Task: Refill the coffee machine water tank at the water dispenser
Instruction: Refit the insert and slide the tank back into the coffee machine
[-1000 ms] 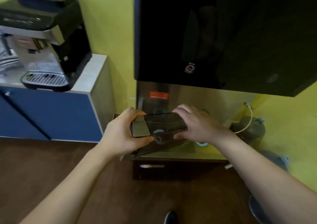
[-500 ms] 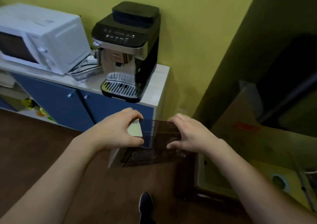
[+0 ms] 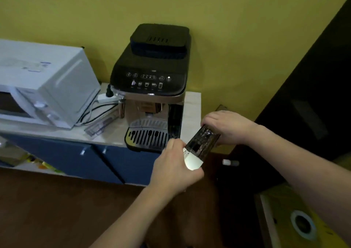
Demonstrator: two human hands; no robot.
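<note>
hands: left grip [image 3: 175, 169] and right grip [image 3: 227, 127] both clasp water tank [image 3: 201, 145] beside coffee machine [image 3: 152, 88].

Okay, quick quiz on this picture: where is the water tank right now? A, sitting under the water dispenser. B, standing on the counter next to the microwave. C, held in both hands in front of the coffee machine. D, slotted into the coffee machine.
C: the water tank is off any surface, gripped by the left hand at its near end and the right hand at its far end, just before the coffee machine.
</note>
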